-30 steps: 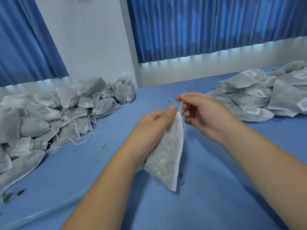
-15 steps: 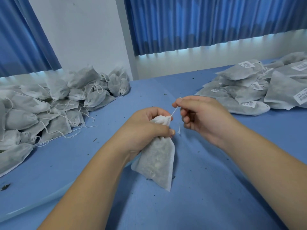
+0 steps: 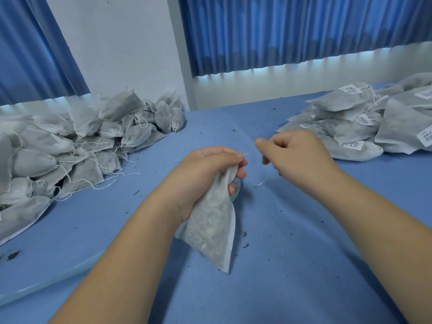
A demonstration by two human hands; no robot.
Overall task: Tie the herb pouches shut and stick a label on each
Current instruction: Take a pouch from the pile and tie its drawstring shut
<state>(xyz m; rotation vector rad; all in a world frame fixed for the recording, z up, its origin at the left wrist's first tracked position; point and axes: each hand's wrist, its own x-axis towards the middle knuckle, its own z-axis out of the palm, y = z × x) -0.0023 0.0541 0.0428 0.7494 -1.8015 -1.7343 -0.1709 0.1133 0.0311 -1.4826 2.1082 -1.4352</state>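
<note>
Drawing away rightward, the right hand is pinching the drawstring to cinch it, while the left hand grip is clenching the pouch neck, anchoring it above the worktop.

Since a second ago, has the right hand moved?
Yes. The right hand has drawn slightly rightward, toward the labelled pile, away from the pouch the left hand grips, pulling the drawstring.

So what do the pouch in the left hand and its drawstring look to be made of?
The pouch: probably thin nonwoven fabric, matte white, slightly sheer; dark herb flecks show through, one edge has a pressed seam. The drawstring: fine white thread, possibly cotton, wispy at the end; too thin to tell.
</note>
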